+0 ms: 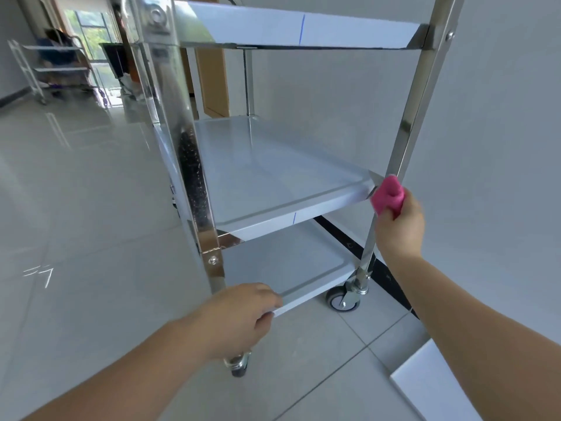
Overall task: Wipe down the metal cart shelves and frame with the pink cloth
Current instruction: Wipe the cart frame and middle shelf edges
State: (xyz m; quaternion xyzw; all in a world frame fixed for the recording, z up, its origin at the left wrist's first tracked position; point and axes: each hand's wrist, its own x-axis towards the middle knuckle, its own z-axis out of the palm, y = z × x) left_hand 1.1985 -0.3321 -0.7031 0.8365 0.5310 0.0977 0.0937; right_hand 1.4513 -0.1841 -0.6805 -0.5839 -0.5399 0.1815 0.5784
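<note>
The cart [179,95] stands on a tiled floor [76,192] close to a grey wall [501,117]; it has three shelves between uprights and runs on casters. The cloth [388,194] is bunched in the right hand [400,230], whose fingers are curled round it. The wad is pressed against the front right post [408,123] where the corner of the middle shelf [267,174] joins it. The left hand [243,320] grips the front rim of the bottom shelf [291,262], fingers [268,300] over the edge and thumb beneath, evidently steadying the cart. Governing relation: the post's long axis runs nearly upright, leaning slightly in this wide view, and passes directly through the cloth's position. Polished length lies both above, toward the top shelf [303,25], and below, toward the caster [344,299]. The right hand is the nearer to that post and is on it; the left is well apart, low and toward the front left post. Judgement: the step in hand is wiping the frame at this corner. A stroke up or down the post would follow its axis, with only the shelf joint in the way. Which parts are already wiped cannot be told. Risk: the cart rolls if the left grip slackens. A second cart [51,68], blurred, stands far down the room; a white panel [431,381] lies at lower right.
</note>
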